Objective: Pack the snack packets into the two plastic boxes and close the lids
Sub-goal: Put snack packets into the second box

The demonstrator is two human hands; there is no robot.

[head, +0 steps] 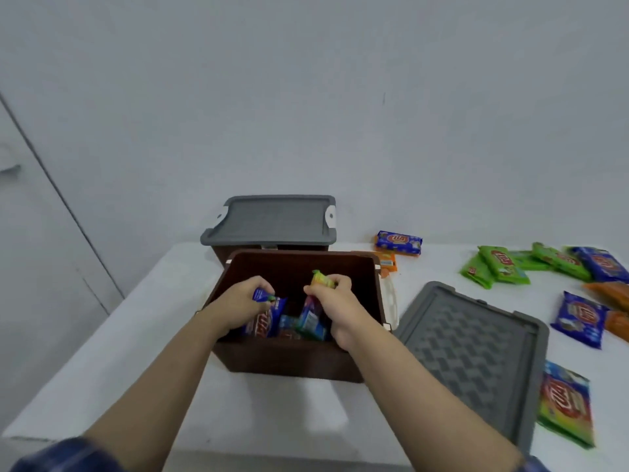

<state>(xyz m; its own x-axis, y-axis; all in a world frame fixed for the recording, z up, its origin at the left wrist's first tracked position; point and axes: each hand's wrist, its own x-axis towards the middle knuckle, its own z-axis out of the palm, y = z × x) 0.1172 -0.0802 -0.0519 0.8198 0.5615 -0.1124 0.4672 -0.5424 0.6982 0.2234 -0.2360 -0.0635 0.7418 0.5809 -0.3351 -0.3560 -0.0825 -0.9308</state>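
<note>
An open brown plastic box (289, 359) stands near the table's front, with snack packets inside it. Over the box, my left hand (240, 303) grips the top of a blue packet (269, 315). My right hand (335, 303) grips a packet with a yellow-green top (313, 308) that stands upright in the box. The loose grey lid (476, 356) of this box lies flat on the table to the right. Behind stands a second brown box (221, 255) with its grey lid (272, 218) on top.
Loose packets lie on the white table (102, 352) at the right: several green ones (503, 265), blue ones (578, 318), orange ones (609, 292), and a multicoloured one (566, 403) by the lid's front edge. Another blue packet (398, 241) lies near the back wall.
</note>
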